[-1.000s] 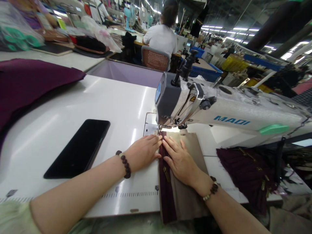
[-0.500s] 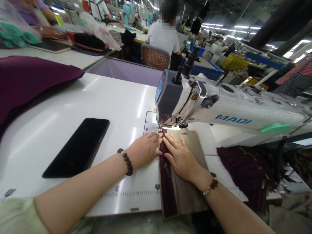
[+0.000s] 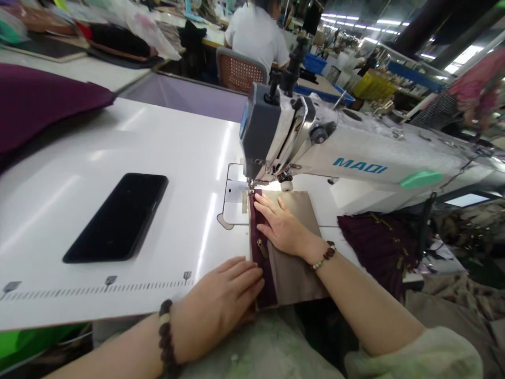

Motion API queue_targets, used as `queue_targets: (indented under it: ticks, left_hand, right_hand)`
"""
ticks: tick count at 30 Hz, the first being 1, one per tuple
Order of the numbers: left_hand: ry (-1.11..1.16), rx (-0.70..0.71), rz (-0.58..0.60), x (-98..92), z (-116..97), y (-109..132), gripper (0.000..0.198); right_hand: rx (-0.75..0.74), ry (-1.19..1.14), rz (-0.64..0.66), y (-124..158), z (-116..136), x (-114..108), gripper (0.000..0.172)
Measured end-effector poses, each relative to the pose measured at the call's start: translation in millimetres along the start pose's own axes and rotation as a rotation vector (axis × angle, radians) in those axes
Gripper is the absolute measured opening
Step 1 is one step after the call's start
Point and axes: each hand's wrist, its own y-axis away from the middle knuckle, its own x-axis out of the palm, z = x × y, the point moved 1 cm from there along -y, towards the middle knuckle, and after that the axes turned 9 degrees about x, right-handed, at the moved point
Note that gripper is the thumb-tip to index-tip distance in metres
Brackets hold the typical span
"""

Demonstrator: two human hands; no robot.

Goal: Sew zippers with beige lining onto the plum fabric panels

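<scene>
Under the needle end of the white sewing machine (image 3: pixel 355 152), as the head view shows it, your work lies on the white table (image 3: pixel 185 210): a dark purple zipper strip (image 3: pixel 269 284) along the left edge of a beige fabric piece (image 3: pixel 295 271). The strip's far end reaches the presser foot (image 3: pixel 251 186), and its near end comes to the table's front edge. A brass zipper pull (image 3: pixel 261 247) lies on the strip, between your two hands.

Your right hand (image 3: pixel 282 223) rests flat, fingers extended and a little apart, pressing on the strip and the beige fabric just short of the foot; it grips nothing. Your left hand (image 3: pixel 221 302) is at the strip's near end, its fingers close together and slightly bent, the tips over the strip's left side. Its thumb is mostly hidden, so you cannot tell whether it pinches the cloth.

Left of the work, a black phone (image 3: pixel 118 218) lies on the table, well apart from both hands. A large purple cloth (image 3: pixel 43 105) spreads at the far left. Right of your work, under the machine's arm, sits a heap of purple zippered pieces (image 3: pixel 374 237).
</scene>
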Motion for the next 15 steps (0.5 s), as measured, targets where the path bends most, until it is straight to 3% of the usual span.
queue_targets:
  ticks: [3,8,15]
  left_hand:
    - [-0.022,0.049,-0.089,4.3,-12.2,-0.3,0.028]
    - [-0.018,0.129,-0.179,3.3,-10.8,-7.3,0.034]
    - [0.012,0.15,-0.111,4.6,-9.5,-2.5,0.034]
  right_hand:
    - [0.005,-0.029,0.0,-0.8,-2.2,0.5,0.045]
    - [0.024,-0.067,-0.035,-1.6,-1.8,3.6,0.041]
    - [0.033,-0.074,-0.067,-0.9,-0.4,7.0,0.04]
